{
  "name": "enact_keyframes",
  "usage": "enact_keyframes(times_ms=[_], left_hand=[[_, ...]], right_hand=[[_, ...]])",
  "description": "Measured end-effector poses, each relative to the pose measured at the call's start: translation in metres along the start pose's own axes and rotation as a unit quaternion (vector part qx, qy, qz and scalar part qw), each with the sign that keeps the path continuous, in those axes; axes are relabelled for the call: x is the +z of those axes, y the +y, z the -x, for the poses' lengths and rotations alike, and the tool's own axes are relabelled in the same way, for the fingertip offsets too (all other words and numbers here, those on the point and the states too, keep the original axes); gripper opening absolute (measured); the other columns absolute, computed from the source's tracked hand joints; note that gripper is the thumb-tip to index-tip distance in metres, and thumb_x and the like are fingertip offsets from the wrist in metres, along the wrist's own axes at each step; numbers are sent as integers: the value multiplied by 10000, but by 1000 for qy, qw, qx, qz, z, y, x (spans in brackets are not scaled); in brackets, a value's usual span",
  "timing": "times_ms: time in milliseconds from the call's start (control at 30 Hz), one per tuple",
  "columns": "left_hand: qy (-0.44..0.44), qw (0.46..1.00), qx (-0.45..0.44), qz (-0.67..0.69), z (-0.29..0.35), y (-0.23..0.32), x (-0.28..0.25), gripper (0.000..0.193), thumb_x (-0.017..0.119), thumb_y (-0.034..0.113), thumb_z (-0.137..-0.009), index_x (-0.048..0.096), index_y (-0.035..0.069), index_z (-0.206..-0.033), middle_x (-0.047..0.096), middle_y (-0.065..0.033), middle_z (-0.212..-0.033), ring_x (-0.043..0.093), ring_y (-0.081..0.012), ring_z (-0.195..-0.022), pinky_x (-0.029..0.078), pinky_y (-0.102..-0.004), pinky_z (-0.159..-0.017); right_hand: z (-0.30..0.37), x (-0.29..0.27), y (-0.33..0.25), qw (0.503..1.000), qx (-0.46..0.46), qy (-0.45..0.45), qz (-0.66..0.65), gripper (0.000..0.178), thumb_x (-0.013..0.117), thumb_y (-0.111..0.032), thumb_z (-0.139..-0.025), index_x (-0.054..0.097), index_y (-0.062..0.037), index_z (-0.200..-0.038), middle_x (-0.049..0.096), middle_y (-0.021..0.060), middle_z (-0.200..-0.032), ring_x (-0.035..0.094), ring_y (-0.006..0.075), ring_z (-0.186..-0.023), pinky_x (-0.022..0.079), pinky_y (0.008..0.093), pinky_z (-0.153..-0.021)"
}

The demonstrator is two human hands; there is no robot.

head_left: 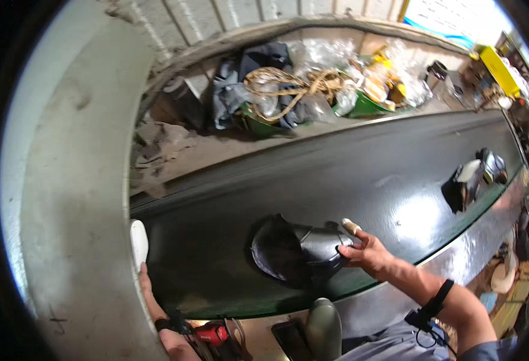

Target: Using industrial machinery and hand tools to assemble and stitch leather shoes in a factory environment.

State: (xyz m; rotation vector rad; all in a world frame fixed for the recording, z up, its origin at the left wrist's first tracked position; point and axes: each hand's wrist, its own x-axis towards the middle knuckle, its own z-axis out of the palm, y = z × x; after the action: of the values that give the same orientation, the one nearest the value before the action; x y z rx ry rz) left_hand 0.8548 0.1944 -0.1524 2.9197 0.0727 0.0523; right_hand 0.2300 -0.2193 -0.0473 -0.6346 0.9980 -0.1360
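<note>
Leather gleams on the dark belt (361, 162): one black shoe upper (321, 245) lies near the middle, wide opening to the left, narrow end to the right. And the right hand (367, 256) has that narrow end, pinching it at the edge, one wrapped fingertip (350, 226) poking out clear of the leather! Over on the far left, the left hand (146, 283) is up against a white sole (139, 239) beside the pale panel (78, 180); spread or gripping, I can't tell, it's largely hidden. More shoe pieces (468, 180) sit up the belt, rope (318, 84) tangled among bags behind.
</note>
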Motion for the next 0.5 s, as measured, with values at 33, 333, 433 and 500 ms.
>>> enact_keyframes(times_ms=[33, 333, 433, 500], left_hand=[[-9, 999, -5, -35, 1, 11, 11, 978, 698, 662, -778, 420, 30, -1472, 522, -248, -1410, 473, -472, -1296, 359, -584, -1073], [-39, 993, -9, 107, 129, 82, -2, 1100, 845, 329, -648, 264, 244, -1577, 380, -210, -1543, 327, -397, -1427, 228, -482, -1183], [-133, 959, 3, 251, 173, 95, -25, 1084, 838, 328, -646, 280, 258, -1573, 454, -204, -1492, 368, -395, -1401, 268, -493, -1161], [-142, 980, 95, 105, 236, 143, -53, 1063, 827, 242, -608, 335, 250, -1550, 455, -195, -1478, 377, -396, -1383, 310, -488, -1135]], right_hand=[[7, -9, -2, 999, 30, -4, -19, 915, 777, -172, -881, 200, -304, -1579, 639, 71, -1191, 606, 211, -1109, 419, 571, -1040], [177, -88, -40, 801, -377, 125, 449, 783, 795, -36, -811, 310, -20, -1426, 701, 91, -974, 660, 206, -904, 519, 329, -842], [223, -103, -33, 597, -521, 164, 587, 433, 843, -5, -686, 692, -31, -1091, 699, 113, -949, 668, 329, -929, 530, 413, -899], [250, -130, -18, 468, -577, 179, 645, 417, 718, 71, -671, 669, -28, -1074, 689, 124, -966, 665, 343, -985, 439, 562, -1066]])
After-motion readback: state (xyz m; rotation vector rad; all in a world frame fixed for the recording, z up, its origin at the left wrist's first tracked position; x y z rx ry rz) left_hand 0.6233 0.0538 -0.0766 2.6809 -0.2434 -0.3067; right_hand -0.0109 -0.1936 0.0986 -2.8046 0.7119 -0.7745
